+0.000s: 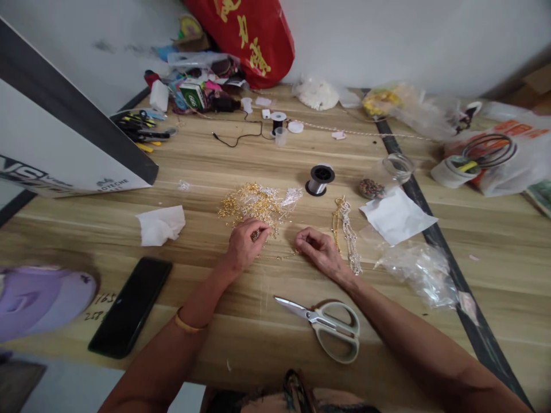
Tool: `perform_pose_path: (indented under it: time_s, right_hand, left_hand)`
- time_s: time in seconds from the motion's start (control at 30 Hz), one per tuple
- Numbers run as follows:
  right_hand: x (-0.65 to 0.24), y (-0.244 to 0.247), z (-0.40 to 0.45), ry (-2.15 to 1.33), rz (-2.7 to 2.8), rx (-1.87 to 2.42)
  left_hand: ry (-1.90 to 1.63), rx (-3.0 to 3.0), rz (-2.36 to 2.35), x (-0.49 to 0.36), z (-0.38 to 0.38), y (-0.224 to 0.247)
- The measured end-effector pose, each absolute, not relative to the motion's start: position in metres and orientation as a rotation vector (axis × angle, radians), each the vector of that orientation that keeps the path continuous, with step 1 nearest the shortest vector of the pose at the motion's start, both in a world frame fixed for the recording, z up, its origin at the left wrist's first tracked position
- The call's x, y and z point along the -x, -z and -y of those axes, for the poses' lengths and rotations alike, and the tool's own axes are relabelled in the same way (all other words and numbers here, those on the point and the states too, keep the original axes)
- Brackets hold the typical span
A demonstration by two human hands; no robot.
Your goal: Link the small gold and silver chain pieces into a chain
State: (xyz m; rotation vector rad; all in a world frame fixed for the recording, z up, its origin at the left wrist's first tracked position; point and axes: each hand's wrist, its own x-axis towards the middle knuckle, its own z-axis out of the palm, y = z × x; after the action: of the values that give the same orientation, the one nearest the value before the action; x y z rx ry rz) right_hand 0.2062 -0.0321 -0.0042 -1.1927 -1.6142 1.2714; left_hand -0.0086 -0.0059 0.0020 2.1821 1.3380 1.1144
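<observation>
beads [236,204] touch the curled left hand [246,244], right hand [319,250] curled nearby, anything pinched unclear

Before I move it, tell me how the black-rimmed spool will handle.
The spool stands on a round flange, so a gentle push should probably slide it. Laid sideways, it would likely roll on its round rims.

- Counter [241,338]: handwritten "165" and "258", the rest covered or unclear.
- White box [64,137]: large "VS"; smaller letters ending "OTECHE".
- Small green box [193,96]: white digits, "666" or "999".
- Red bag [253,34]: gold characters, too blurred to read.
</observation>
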Motion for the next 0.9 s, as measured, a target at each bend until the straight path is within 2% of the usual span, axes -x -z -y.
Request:
perform_pose_path:
  time_s: [0.5, 0.9]
  right_hand:
    - [-0.205, 0.002, 0.032, -1.284, 1.632, 1.164]
    - [-0.207, 0.006, 0.032, -1.227, 1.685, 1.15]
  left_hand:
    - [-0.776, -2.464, -1.343, 0.003, 0.0, 0.001]
    - [-0.638, -2.525, -1.377, -0.001, 0.001, 0.0]
